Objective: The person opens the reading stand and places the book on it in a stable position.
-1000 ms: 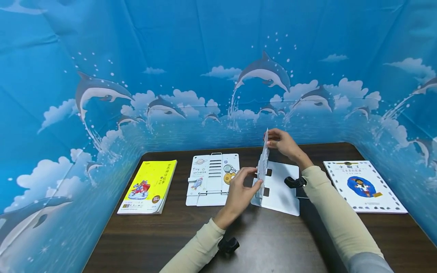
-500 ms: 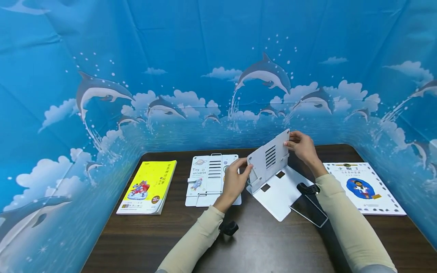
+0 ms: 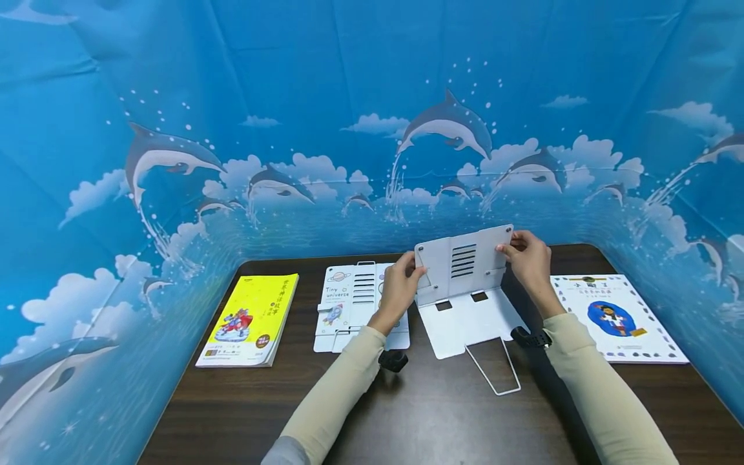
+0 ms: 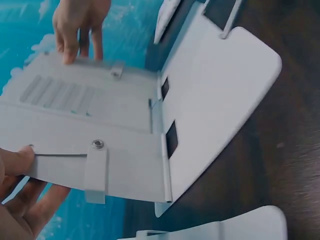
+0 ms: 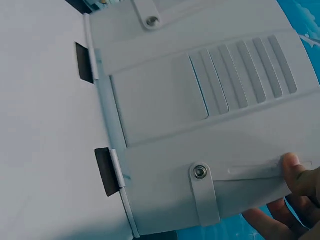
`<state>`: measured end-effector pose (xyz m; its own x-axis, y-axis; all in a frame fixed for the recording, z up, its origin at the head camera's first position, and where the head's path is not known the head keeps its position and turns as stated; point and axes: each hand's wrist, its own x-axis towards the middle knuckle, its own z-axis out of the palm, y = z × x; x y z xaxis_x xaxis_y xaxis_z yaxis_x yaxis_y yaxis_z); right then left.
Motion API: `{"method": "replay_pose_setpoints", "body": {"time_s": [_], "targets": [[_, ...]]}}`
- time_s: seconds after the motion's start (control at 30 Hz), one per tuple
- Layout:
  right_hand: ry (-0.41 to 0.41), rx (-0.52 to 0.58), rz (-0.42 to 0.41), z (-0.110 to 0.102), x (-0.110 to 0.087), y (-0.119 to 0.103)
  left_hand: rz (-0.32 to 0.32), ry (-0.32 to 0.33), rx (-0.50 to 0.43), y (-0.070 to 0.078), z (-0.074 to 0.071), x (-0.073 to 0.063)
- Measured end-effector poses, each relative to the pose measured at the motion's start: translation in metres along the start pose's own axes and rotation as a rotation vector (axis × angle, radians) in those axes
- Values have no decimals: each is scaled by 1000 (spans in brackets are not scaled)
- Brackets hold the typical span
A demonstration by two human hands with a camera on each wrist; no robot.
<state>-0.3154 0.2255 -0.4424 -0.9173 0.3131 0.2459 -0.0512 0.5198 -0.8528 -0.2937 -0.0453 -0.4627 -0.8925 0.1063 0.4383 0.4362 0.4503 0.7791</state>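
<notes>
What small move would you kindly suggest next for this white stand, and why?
Perhaps the right hand should leave the raised panel and lift the wire loop, since it extends from the base, clear of the panel, which the left hand also grips.

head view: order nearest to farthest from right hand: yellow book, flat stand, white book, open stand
1. open stand, held by right hand
2. white book, at right
3. flat stand, left of open stand
4. yellow book, far left
</notes>
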Motion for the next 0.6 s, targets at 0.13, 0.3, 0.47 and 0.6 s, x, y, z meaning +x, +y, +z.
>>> {"method": "replay_pose_setpoints", "body": {"time_s": [0.13,0.3,0.47,0.6], "targets": [[43,-11,-12,1,-4,2,-30,-3,22,-5,-1,12],[88,-48,-19,2,-8,2,-58,-33,36,-10,-3,24],[113,-77,-31,3,-11,4,-72,-47,37,-12,-2,31],[99,-76,-39,3,-10,5,-78,-45,40,-13,-1,32]]}}
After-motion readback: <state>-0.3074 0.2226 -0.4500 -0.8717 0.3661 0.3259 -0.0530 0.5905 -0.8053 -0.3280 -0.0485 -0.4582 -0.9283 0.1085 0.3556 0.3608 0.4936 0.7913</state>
